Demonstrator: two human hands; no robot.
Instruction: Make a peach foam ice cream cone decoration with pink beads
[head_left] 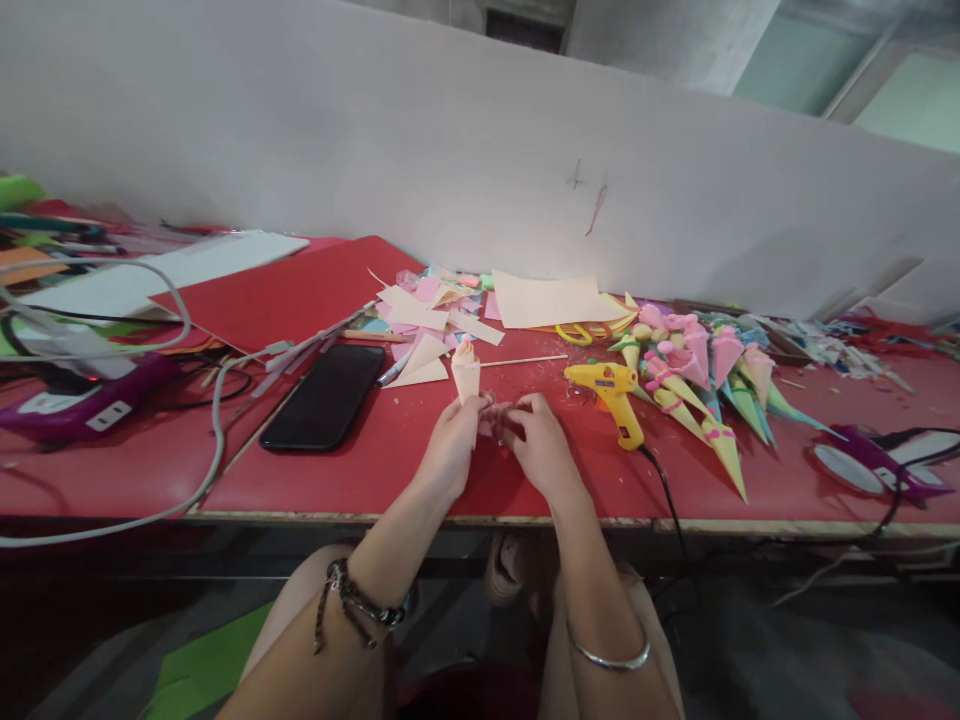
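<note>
A small cream paper cone (pixel 466 372) with a pinkish top stands upright in my left hand (pixel 450 445), its lower end hidden by the fingers. Close by on the right, my right hand (pixel 538 440) has its fingertips drawn together at a small pinkish, partly see-through bit (pixel 491 418) between the two hands. What exactly that bit is cannot be made out. Beyond the hands lies a thin wooden stick (pixel 525 360). A yellow glue gun (pixel 611 395) rests to the right of my right hand.
Several finished paper cones (pixel 705 370) are heaped on the right. A black phone (pixel 326 398) and red sheet (pixel 292 295) lie left. Paper scraps (pixel 420 310), a cream sheet (pixel 551 300) and yellow-handled scissors (pixel 574 334) sit toward the wall. Purple power strips (pixel 97 405) and cables flank the red table.
</note>
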